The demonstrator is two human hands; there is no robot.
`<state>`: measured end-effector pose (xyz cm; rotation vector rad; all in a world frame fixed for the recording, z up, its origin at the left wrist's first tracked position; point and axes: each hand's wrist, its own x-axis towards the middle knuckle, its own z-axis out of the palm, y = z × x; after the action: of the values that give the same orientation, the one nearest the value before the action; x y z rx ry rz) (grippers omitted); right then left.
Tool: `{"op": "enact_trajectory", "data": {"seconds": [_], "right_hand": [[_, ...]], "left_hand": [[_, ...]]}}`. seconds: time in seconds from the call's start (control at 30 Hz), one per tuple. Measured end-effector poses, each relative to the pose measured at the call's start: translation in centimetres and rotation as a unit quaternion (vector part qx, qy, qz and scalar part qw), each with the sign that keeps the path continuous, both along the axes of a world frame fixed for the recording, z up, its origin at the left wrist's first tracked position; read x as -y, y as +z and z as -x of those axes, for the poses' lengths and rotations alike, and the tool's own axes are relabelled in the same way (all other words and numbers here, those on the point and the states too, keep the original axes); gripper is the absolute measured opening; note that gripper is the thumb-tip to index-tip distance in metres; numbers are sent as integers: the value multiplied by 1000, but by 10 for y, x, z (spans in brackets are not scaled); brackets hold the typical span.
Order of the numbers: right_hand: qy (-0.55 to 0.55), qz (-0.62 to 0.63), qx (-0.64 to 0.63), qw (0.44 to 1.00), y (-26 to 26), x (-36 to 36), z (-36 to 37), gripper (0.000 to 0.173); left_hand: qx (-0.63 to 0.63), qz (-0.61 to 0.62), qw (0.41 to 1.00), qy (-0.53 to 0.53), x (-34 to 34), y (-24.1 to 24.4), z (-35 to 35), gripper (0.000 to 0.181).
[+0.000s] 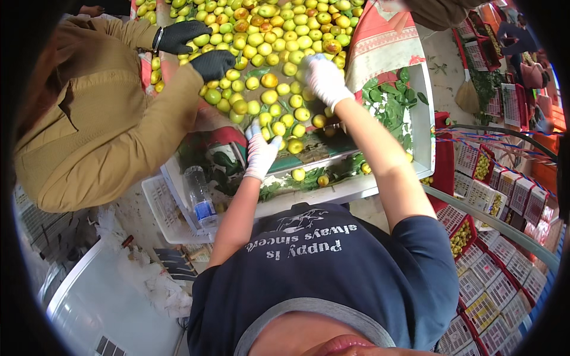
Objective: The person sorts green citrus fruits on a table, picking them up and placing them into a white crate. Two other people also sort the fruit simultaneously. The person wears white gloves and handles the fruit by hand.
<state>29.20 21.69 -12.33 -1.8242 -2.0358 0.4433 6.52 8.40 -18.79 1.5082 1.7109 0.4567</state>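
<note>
Yellow-green round fruits, some with brown patches (269, 80), lie spread over a cloth-lined sorting table. My left hand (262, 151), in a white knit glove, is at the near edge of the fruits, its thumb and fingers apart beside a few of them. My right hand (324, 80), gloved the same way, reaches in among the fruits farther up on the right; it is blurred and its fingertips are partly hidden, so whether it holds a fruit does not show. Green leaves (258, 72) lie between the fruits.
At the left a co-worker's black-gloved hands (213, 64) touch the fruits. A clear plastic bottle (198, 196) lies in the table's near left corner. Leaves (389, 95) fill the right side tray. A metal rail (494, 222) and stacked plastic baskets (485, 271) stand at the right.
</note>
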Motion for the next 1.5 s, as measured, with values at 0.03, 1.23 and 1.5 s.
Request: {"op": "enact_trajectory", "data": {"seconds": [0.03, 1.23, 1.5], "right_hand": [[-4, 5, 3, 1000, -11, -12, -5, 17], [-164, 86, 42, 982, -47, 68, -5, 28], [-67, 194, -152, 967, -21, 125, 19, 45]], "left_hand": [[-39, -5, 999, -19, 0, -6, -6, 96], [617, 371, 582, 379, 11, 18, 13, 26], [662, 420, 589, 196, 8, 18, 18, 38]]}}
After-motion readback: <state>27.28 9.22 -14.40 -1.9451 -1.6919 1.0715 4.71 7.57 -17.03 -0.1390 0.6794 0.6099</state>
